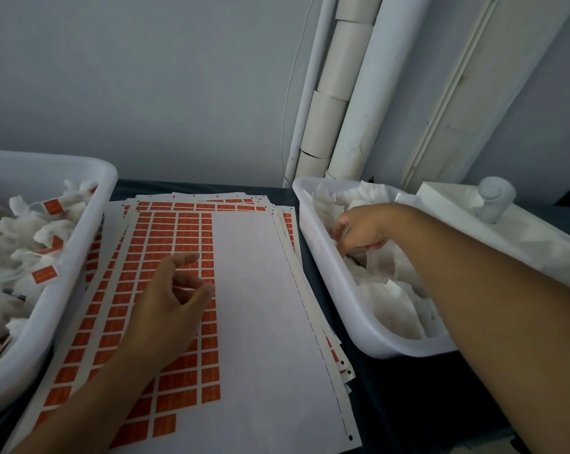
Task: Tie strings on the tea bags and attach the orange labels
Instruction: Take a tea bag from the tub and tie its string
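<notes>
White plastic defines the two largest items we work between: the left tub (90,204), which holds finished tea bags (25,237) already carrying orange tags, and the right tub (336,276), which holds plain tea bags (398,306) with no tags that we can see. Between the tubs, on the dark table (408,404), lies the stack of label sheets (260,306); on the top sheet the orange labels (165,244) fill the left part, while the right part is bare backing. We judge the task partly complete: many bags are done, many remain, and many labels are unused. Our left hand (169,299) hovers over the labels with fingers loosely spread and relaxed, holding nothing. Our right hand (362,229) reaches into the right tub with fingers curled among the plain bags; we cannot tell whether it grips one
</notes>
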